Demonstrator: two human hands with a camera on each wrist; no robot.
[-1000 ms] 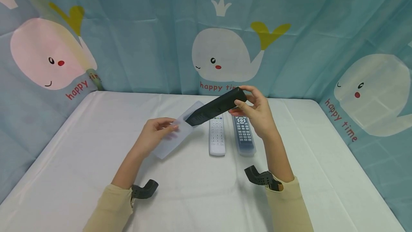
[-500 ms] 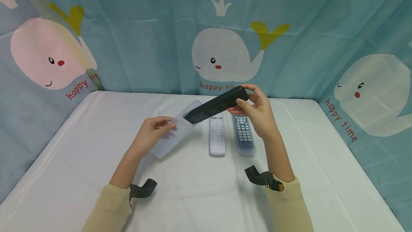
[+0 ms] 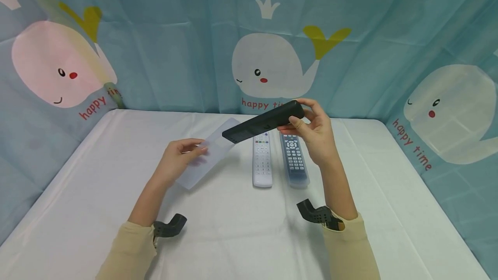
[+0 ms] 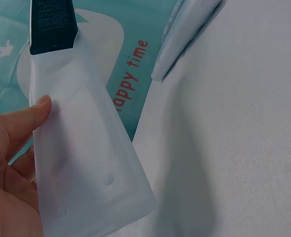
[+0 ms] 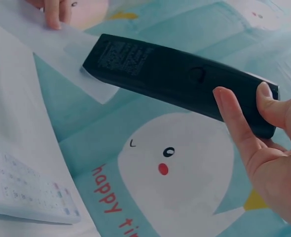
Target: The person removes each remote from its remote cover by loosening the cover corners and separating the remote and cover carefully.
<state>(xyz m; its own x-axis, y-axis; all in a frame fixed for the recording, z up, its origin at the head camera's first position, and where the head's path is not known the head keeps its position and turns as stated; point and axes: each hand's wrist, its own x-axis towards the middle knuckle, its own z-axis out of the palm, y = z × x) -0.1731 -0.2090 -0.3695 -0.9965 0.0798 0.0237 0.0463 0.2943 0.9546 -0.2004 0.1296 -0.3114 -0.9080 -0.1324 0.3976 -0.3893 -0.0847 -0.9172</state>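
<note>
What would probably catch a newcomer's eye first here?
Probably the long black remote control, tilted in the right hand at centre, its lower end near the translucent flat sleeve the left hand pinches. Then come big pale cartoon whales on the blue fabric backdrop behind.

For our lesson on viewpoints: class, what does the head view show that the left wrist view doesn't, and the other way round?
Only the head view shows the right hand, two beige sleeves and the buttons of the dark remote.

Only the left wrist view makes out two small round marks near the lower end of the frosted cover.

Both show that cover, the left hand pinching it, the black remote and red lettering on the blue cloth.
</note>
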